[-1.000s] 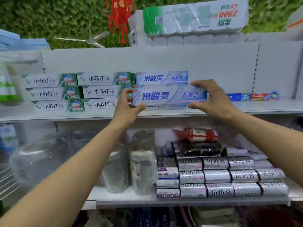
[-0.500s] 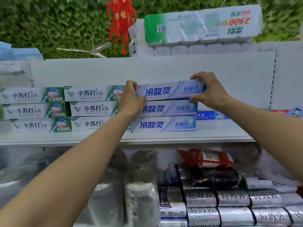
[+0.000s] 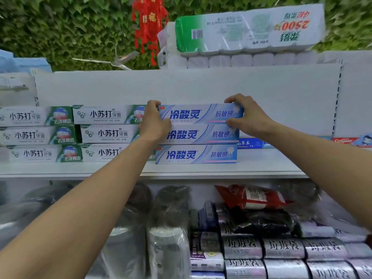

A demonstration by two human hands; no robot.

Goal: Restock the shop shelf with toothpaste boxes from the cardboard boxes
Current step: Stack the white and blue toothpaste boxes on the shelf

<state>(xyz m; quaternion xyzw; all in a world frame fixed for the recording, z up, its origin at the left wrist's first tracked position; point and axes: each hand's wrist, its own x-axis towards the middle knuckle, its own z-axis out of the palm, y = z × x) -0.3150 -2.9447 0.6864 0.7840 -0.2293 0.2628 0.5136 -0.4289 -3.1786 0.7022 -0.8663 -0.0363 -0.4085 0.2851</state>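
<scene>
A blue-and-white toothpaste box (image 3: 198,114) lies on top of a stack of two like boxes (image 3: 196,144) on the white shelf (image 3: 261,166). My left hand (image 3: 154,121) grips its left end, thumb on the front. My right hand (image 3: 246,115) grips its right end, fingers over the top and thumb below. The box sits level and squared with the two under it. No cardboard box is in view.
Green-and-white toothpaste boxes (image 3: 60,133) are stacked three high to the left, touching the blue stack. Flat blue and red Colgate boxes (image 3: 346,140) lie at the right rear. Tissue packs (image 3: 249,29) sit on top. The lower shelf holds wrapped rolls (image 3: 281,248) and bags.
Both hands carried the blue box from in front of the shelf up onto the two-box stack and set it level there; they still hold its ends.
</scene>
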